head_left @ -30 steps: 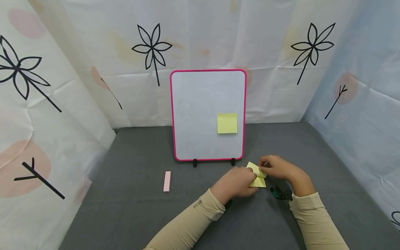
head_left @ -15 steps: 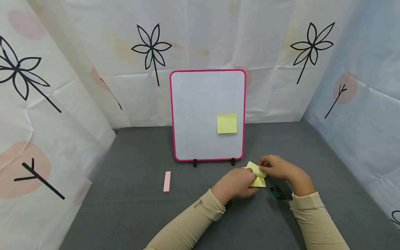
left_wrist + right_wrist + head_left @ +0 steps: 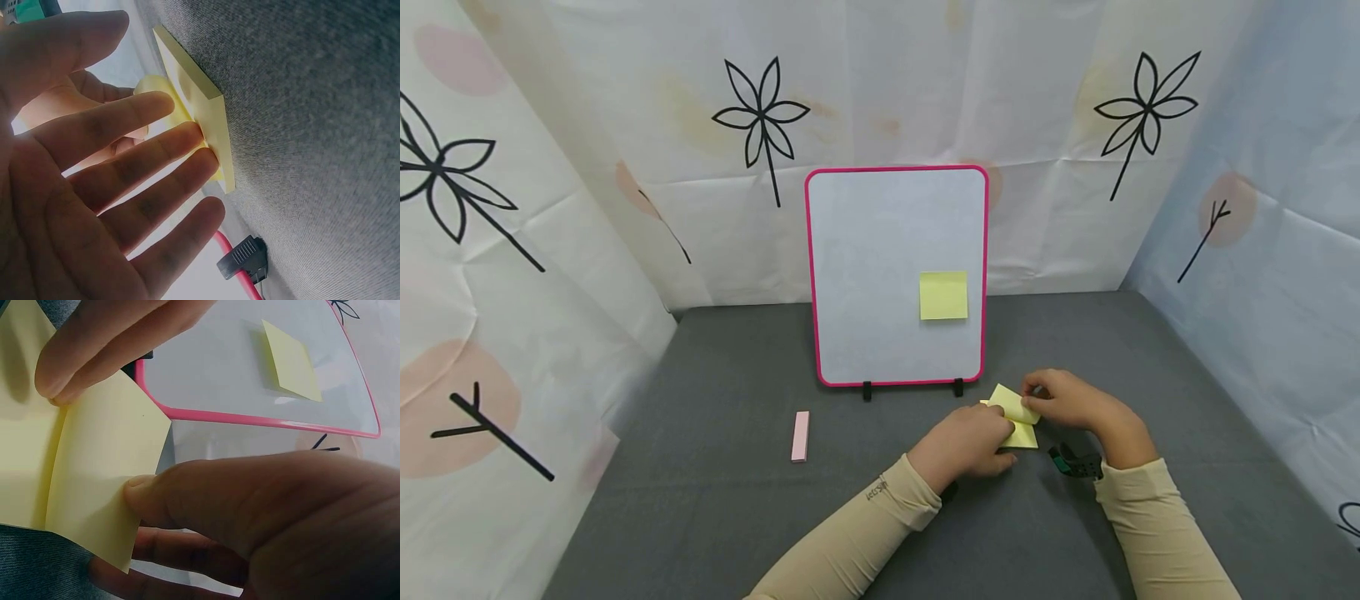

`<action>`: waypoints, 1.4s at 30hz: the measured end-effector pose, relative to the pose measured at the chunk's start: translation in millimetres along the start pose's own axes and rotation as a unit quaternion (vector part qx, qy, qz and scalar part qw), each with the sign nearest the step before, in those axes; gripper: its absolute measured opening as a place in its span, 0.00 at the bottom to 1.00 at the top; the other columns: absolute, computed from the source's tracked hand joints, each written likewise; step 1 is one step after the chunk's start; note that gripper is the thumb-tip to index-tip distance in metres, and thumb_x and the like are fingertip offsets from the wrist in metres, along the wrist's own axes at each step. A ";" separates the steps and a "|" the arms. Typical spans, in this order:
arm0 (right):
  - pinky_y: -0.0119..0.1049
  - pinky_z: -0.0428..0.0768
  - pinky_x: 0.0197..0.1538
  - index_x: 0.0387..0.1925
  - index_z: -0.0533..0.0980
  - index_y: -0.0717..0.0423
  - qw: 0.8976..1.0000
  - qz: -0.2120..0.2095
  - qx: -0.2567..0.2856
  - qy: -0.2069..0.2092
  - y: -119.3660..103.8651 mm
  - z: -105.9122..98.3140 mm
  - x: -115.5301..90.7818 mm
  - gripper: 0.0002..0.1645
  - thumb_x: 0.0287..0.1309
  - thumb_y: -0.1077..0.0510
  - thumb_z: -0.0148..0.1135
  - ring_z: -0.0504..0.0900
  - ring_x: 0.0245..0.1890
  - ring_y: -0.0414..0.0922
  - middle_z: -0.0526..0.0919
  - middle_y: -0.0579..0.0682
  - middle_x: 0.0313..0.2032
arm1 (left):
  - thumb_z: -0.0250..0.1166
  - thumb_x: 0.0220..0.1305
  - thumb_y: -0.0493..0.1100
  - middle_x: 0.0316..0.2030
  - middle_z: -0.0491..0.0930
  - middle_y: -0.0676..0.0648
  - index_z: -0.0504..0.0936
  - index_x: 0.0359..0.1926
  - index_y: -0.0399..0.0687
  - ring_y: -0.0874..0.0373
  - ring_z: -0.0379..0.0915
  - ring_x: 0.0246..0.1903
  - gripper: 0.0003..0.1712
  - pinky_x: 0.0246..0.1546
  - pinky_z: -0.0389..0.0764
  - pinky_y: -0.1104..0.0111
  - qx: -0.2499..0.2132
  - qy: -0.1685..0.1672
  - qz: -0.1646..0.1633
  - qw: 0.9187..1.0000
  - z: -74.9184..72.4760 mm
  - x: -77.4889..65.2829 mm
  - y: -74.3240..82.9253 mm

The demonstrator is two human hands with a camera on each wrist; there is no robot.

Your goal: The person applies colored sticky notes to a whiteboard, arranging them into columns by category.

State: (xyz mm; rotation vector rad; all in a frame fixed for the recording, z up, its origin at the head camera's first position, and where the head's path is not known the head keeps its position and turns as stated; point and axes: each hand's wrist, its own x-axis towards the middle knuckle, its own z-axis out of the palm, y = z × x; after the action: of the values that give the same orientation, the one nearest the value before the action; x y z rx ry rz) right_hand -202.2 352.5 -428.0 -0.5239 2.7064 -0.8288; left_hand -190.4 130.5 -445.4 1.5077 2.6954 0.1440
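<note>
A yellow sticky note pad lies on the grey table in front of the whiteboard. In the left wrist view, my left hand touches the pad with straight, spread fingertips. My right hand pinches the edge of the top sticky note between thumb and fingers. That sheet is bent up from the pad, its far part still against it under the left fingertips. The head view has my left hand covering the pad's left part.
Behind the pad stands a pink-framed whiteboard on black feet, with one yellow sticky note stuck on its right side. A pink strip-shaped block lies on the grey table to the left. Patterned cloth encloses the back and sides.
The head view has shifted very slightly. Both hands keep nearly the same place on the pad and its bent-up sheet.
</note>
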 end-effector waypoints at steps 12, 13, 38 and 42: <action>0.39 0.79 0.39 0.39 0.83 0.57 1.000 0.007 0.003 0.005 5.2 -0.9 -0.5 0.06 0.74 0.62 0.60 0.84 0.40 0.45 0.85 0.50 0.38 | 0.72 0.69 0.58 0.36 0.77 0.55 0.88 0.35 0.57 0.64 0.67 0.30 0.12 0.29 0.69 0.71 0.013 -0.015 -0.023 1.000 0.2 -0.6 3.8; 0.39 0.79 0.39 0.39 0.82 0.57 1.000 0.006 0.003 0.005 4.8 -1.1 -0.8 0.06 0.74 0.62 0.60 0.85 0.40 0.45 0.85 0.50 0.38 | 0.72 0.69 0.58 0.37 0.77 0.55 0.88 0.35 0.57 0.64 0.68 0.31 0.13 0.30 0.70 0.71 0.015 -0.017 -0.026 0.999 -0.1 -0.7 4.4; 0.42 0.81 0.40 0.41 0.82 0.60 1.000 0.008 -0.002 0.016 3.2 -2.3 -1.1 0.06 0.74 0.61 0.62 0.88 0.43 0.51 0.86 0.53 0.40 | 0.72 0.68 0.59 0.40 0.78 0.56 0.89 0.40 0.58 0.65 0.65 0.33 0.13 0.30 0.70 0.72 0.011 -0.021 -0.035 0.999 1.8 -0.1 4.3; 0.42 0.81 0.40 0.41 0.82 0.60 1.000 0.009 -0.003 0.018 2.8 -2.1 -1.2 0.06 0.73 0.61 0.62 0.88 0.43 0.50 0.86 0.53 0.40 | 0.72 0.68 0.59 0.39 0.77 0.56 0.89 0.39 0.58 0.64 0.65 0.32 0.13 0.30 0.70 0.72 0.009 -0.019 -0.037 0.999 2.6 -0.1 4.1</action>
State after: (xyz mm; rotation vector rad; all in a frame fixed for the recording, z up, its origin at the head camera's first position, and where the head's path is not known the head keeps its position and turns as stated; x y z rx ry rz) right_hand -202.6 356.2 -427.8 -0.4901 2.7427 -0.8343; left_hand -186.6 132.7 -447.5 1.3989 2.7237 0.0874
